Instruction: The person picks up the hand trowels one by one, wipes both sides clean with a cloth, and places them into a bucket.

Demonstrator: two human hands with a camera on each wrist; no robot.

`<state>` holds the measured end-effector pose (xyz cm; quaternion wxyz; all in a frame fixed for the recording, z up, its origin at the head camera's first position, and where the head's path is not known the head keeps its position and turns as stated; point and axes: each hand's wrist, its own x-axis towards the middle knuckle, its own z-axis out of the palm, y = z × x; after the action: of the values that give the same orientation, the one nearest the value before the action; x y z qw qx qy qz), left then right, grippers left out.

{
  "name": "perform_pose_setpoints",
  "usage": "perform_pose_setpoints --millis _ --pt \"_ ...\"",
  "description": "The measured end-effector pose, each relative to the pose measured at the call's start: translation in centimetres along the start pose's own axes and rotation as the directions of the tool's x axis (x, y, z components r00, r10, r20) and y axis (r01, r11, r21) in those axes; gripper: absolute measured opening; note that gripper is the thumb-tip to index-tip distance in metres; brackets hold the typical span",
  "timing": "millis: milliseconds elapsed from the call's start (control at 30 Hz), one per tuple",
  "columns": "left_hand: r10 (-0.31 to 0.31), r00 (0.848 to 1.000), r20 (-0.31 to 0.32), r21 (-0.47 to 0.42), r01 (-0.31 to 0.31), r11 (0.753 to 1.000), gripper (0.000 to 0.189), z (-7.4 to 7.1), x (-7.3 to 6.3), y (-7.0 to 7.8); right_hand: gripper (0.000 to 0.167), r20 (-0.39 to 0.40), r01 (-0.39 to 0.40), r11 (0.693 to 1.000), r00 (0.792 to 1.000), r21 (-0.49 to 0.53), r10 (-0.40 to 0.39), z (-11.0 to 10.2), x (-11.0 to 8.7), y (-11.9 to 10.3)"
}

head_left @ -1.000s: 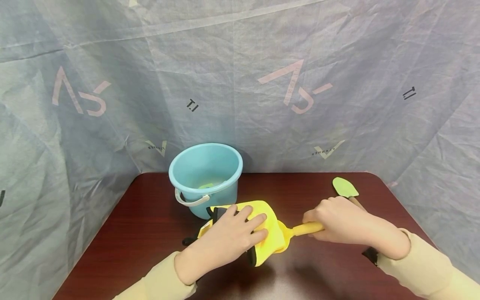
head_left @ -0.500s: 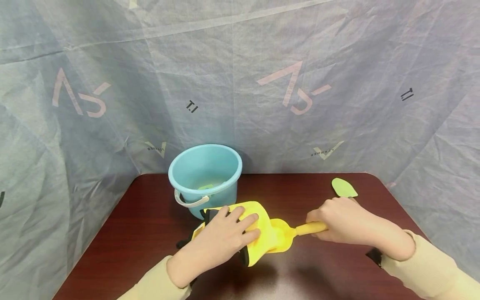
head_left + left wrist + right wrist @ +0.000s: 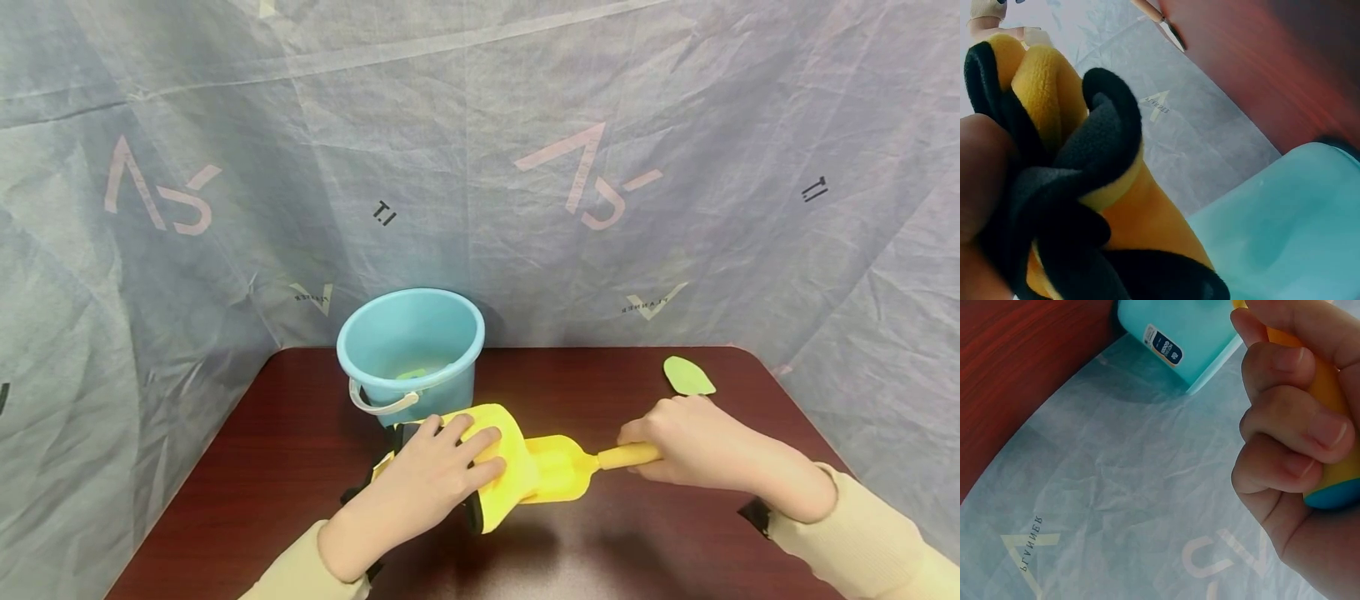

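Note:
My right hand (image 3: 693,446) grips the handle (image 3: 628,455) of a yellow hand shovel (image 3: 558,469). In the right wrist view several fingers curl round that handle, which ends in blue. A yellow cloth (image 3: 498,454) with black edging and a dark grey underside covers the front of the shovel's blade. My left hand (image 3: 431,479) holds the cloth from above, its fingers spread over it. In the left wrist view the cloth (image 3: 1057,100) is bunched up beside the thumb. The blade's front end is hidden under cloth and hand.
A light blue bucket (image 3: 356,354) with a white handle stands behind the left hand, something green inside. A green leaf-shaped blade (image 3: 686,377) lies at the back right, beyond the right hand. A dark piece (image 3: 756,515) shows beside the right sleeve. Grey fabric (image 3: 465,167) hangs behind the table.
My left hand has drawn the cloth leftward along the shovel, baring more of the yellow blade. My right hand has shifted slightly right with the handle.

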<state>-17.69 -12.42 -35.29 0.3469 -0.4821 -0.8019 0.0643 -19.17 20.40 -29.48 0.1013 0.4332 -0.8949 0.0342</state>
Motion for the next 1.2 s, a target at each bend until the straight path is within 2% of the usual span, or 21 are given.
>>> perform_pose_setpoints --millis 133,300,633,767,933,1133,1200 --pt "-0.003 1.0 -0.005 -0.003 0.003 1.0 0.033 -0.1 -0.4 0.0 0.031 -0.009 0.003 1.0 1.0 -0.003 -0.003 0.2 -0.2 0.1" --pt "-0.012 0.999 -0.047 -0.003 0.012 1.0 0.047 0.2 -0.8 -0.2 0.032 -0.021 -0.007 1.0 1.0 0.004 0.007 0.4 -0.5 0.2" --pt "-0.065 0.998 -0.006 -0.099 0.064 0.993 0.03 0.3 -2.0 -0.3 0.033 -0.038 -0.019 1.0 0.999 0.006 0.019 0.6 -1.0 0.3" --pt "-0.073 0.997 -0.011 -0.069 0.072 0.995 0.029 0.3 -2.3 -0.3 0.032 -0.034 -0.02 1.0 0.999 0.006 0.02 0.5 -1.0 0.3" --pt "-0.076 0.997 -0.006 -0.013 0.076 0.997 0.029 0.3 -2.8 -0.5 0.032 -0.066 0.02 1.0 0.998 0.018 -0.019 0.5 -1.1 0.4" --pt "-0.09 0.996 -0.004 -0.015 0.089 0.996 0.032 0.6 -3.4 -0.7 0.033 -0.113 0.05 0.999 0.992 0.008 -0.048 0.1 -1.2 0.5" --pt "-0.106 0.994 0.01 -0.032 0.106 0.994 0.04 0.6 -3.5 -0.8 0.033 -0.115 0.043 0.999 0.992 0.009 -0.042 -0.1 -1.2 0.6"
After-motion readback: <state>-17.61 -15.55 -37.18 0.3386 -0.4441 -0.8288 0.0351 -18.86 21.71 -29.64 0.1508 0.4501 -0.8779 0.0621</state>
